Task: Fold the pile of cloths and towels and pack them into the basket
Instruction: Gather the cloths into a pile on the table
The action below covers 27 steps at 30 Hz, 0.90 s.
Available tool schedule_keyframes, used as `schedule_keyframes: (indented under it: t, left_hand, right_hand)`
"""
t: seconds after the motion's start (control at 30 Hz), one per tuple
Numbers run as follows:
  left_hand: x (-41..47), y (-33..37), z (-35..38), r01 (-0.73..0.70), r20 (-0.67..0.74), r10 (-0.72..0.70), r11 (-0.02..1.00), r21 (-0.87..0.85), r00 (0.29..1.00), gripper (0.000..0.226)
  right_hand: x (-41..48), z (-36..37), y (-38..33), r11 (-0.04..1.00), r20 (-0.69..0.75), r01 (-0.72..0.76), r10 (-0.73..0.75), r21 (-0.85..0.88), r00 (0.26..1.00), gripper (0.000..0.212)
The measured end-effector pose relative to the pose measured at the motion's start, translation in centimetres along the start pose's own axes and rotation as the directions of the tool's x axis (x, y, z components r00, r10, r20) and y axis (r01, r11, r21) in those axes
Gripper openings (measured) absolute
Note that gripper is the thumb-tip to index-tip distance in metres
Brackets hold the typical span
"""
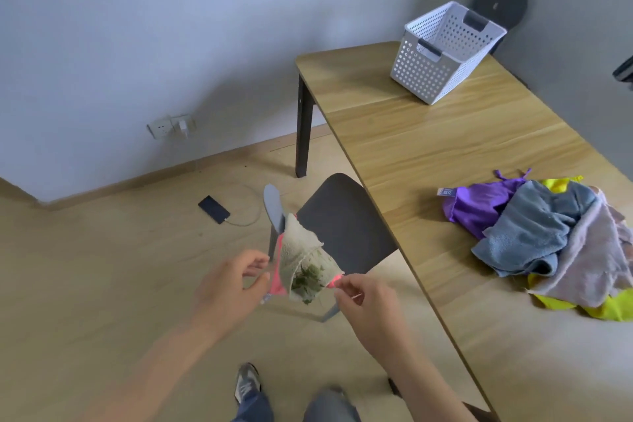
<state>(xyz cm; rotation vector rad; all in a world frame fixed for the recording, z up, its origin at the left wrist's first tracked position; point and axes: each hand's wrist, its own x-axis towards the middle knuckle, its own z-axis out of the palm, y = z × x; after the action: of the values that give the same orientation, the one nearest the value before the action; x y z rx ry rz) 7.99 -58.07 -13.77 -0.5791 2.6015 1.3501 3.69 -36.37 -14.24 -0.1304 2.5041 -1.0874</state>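
The left hand (236, 284) pinches the pink edge of a small cream cloth (301, 260) with a green leaf print. The right hand (363, 301) pinches its corner, above a dark chair (346, 226). A soft crumpled pile (548, 243) lies on the wooden bench (394, 147), well apart from the white perforated basket (445, 48).

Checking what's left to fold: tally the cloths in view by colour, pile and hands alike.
Purple cloth: 1
Grey-blue towel: 1
Pale pink cloth: 1
Yellow cloth: 1, as far as shows
Cream leaf-print cloth, pinched by left hand and right hand: 1
Total: 5
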Motion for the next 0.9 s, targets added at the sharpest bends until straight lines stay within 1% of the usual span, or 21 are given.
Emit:
schedule_keyframes:
  t: [0.1,0.17,0.23,0.33,0.47,0.6,0.67,0.73,0.8,0.9]
  left_hand:
    - [1.2,-1.1,-0.5,0.015,0.046,-0.012,0.998,-0.057,0.999,0.024]
    - [2.1,-1.8,-0.7,0.028,0.065,-0.023,0.997,-0.075,0.998,0.029]
    - [2.9,-2.5,-1.0,0.051,0.065,-0.045,0.994,-0.097,0.997,0.027]
    - [4.0,-3.6,-1.3,0.08,0.08,-0.072,0.991,-0.103,0.994,0.022]
    - [5.1,-5.1,-1.0,0.106,0.099,-0.096,0.989,-0.105,0.99,0.031]
    - [5.8,-6.3,-0.5,0.129,0.121,-0.119,0.989,-0.079,0.986,0.031]
    - [6.2,-6.8,-0.1,0.129,0.129,-0.121,0.99,-0.058,0.984,0.03]
    - [6.5,-7.0,0.2,0.127,0.141,-0.121,0.991,-0.04,0.983,0.028]
    - [7.0,-7.0,0.6,0.128,0.172,-0.122,0.992,-0.024,0.978,0.023]
    - [7.9,-7.0,1.3,0.139,0.196,-0.134,0.99,-0.014,0.971,0.016]
  right_hand:
    - [1.2,1.9,-0.8,0.999,0.017,-0.048,0.048,-0.01,0.999,0.015]
    - [2.3,3.2,-1.3,0.996,0.018,-0.089,0.089,-0.02,0.996,0.014]
    - [3.9,4.4,-1.5,0.991,0.008,-0.135,0.135,-0.023,0.991,0.014]
    - [6.2,6.5,-1.1,0.979,-0.013,-0.196,0.196,-0.054,0.981,0.02]
    - [8.2,8.5,-0.7,0.952,-0.057,-0.296,0.292,-0.075,0.955,0.026]
    - [9.0,9.5,-0.6,0.93,-0.089,-0.352,0.344,-0.107,0.935,0.033]
    - [9.3,9.8,-0.4,0.931,-0.079,-0.358,0.352,-0.077,0.933,0.034]
    - [9.5,10.1,-0.4,0.936,-0.054,-0.352,0.351,-0.002,0.935,0.034]
    - [9.8,10.2,-0.3,0.931,-0.049,-0.356,0.361,0.081,0.931,0.027]
    - [9.6,9.7,-0.1,0.924,-0.054,-0.358,0.367,0.13,0.928,0.018]
